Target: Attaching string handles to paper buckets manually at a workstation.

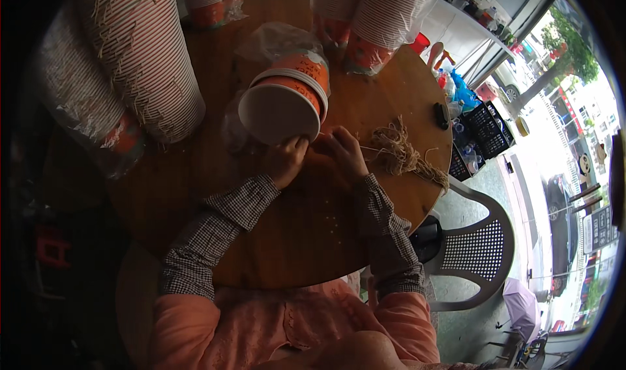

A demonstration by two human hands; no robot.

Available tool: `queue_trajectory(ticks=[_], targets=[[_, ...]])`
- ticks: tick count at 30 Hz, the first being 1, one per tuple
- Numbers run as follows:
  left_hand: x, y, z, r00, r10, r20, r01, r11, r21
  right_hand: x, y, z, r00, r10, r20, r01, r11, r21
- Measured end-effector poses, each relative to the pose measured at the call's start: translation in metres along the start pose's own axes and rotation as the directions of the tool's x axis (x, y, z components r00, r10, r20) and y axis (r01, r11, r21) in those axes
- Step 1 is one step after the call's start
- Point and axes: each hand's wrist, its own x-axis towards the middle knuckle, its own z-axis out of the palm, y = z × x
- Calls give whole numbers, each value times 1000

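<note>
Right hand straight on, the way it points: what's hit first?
Likely the front paper cup, just up-left of the right hand; depth is unclear, so they may already touch.

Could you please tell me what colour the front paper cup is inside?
The front paper cup is white inside; the head view shows it best.

Round wooden table [293, 249], grey chair [473, 250], daylit floor [484, 185]

1. Strong daylight enters from the right, bleaching the pavement [531, 208] almost white.
2. Indoors, the table [293, 239] is dim and the paper cup [277, 114] softly shaded.
3. The left sinks into shadow (a red stool [53, 247] barely shows).
4. Fisheye curvature bends the outer edges, and black corners close in.
</note>
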Motion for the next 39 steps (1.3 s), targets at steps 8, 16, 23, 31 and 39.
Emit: queue_trajectory(ticks=[8, 16, 23, 31, 39], targets=[[-4, 21, -4, 993, -113, 29, 114, 993, -31, 25, 19, -7, 985, -144, -99, 120, 969, -215], [-26, 1, -16, 925, -379, -17, 329, 825, -460, 28, 17, -14, 975, -186, -122, 168, 975, -147], [-12, 17, -54, 876, -478, 63, 435, 726, -532, -16, 3, 33, 998, -56, -18, 59, 982, 178], [-11, 19, -63, 889, -456, 38, 417, 773, -478, -25, 2, 53, 975, -210, -77, 199, 971, -132], [-9, 22, -62, 913, -406, 39, 380, 812, -443, -26, 5, 51, 965, -243, -100, 217, 952, -218]])
